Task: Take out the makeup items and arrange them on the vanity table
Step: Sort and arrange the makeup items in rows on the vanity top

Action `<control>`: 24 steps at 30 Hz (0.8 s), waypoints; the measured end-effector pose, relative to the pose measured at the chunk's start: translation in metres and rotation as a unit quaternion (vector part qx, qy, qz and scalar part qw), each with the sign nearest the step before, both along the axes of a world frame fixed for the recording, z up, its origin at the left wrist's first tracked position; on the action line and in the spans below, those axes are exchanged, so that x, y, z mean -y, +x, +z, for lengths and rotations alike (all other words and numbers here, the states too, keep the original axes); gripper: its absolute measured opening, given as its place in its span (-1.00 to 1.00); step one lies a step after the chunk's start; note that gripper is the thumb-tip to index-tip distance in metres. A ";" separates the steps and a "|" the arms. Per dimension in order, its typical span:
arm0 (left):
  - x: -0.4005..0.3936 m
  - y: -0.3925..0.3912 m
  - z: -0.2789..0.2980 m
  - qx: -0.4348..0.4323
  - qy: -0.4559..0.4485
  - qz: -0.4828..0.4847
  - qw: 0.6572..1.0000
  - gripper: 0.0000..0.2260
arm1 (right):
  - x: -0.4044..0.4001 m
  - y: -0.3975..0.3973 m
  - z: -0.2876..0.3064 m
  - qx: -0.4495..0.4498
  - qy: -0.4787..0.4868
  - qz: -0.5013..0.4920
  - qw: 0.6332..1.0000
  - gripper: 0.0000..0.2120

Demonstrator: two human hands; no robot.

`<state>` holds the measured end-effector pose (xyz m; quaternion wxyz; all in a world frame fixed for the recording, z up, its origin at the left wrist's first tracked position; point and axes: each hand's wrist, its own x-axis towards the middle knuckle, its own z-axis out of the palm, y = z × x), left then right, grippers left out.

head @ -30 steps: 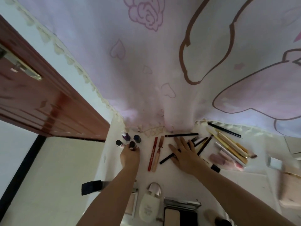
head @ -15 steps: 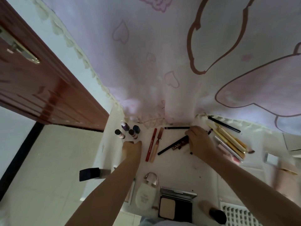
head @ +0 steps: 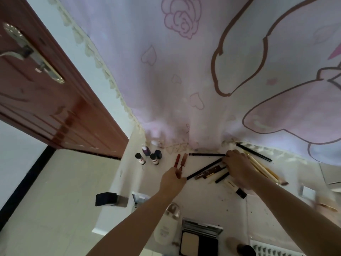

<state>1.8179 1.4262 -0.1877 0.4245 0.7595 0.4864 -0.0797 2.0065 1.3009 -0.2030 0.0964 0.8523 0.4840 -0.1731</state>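
On the vanity table – left hand grips red tubes | right hand (curled) pinches black pencil

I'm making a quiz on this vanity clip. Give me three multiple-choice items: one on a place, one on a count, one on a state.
1. Where do the small bottles stand?
A. beside the compact
B. at the table's far left, near the curtain
C. on the floor

2. How many small bottles are there?
A. two
B. four
C. seven

3. What is the compact's state?
A. open
B. closed
C. upside down

Answers: 1 B, they cluster by the curtain hem, left of the red sticks. 2 B, four caps show. 3 A, its lid is raised and the beige pan shows.
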 end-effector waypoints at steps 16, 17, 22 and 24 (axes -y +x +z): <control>0.031 0.008 0.080 0.204 0.349 -0.264 0.876 -0.59 | 0.001 -0.038 0.143 -0.209 0.273 -0.173 0.923 -0.54; 0.029 0.007 0.095 0.212 0.370 -0.267 0.864 -0.59 | -0.002 -0.042 0.154 -0.195 0.266 -0.185 0.926 -0.48; 0.007 -0.005 0.150 0.236 0.424 -0.287 0.826 -0.71 | -0.012 -0.058 0.188 -0.272 0.351 -0.243 0.862 -0.52; 0.004 -0.014 0.163 0.240 0.397 -0.296 0.835 -0.75 | -0.009 -0.066 0.192 -0.280 0.414 -0.222 0.837 -0.60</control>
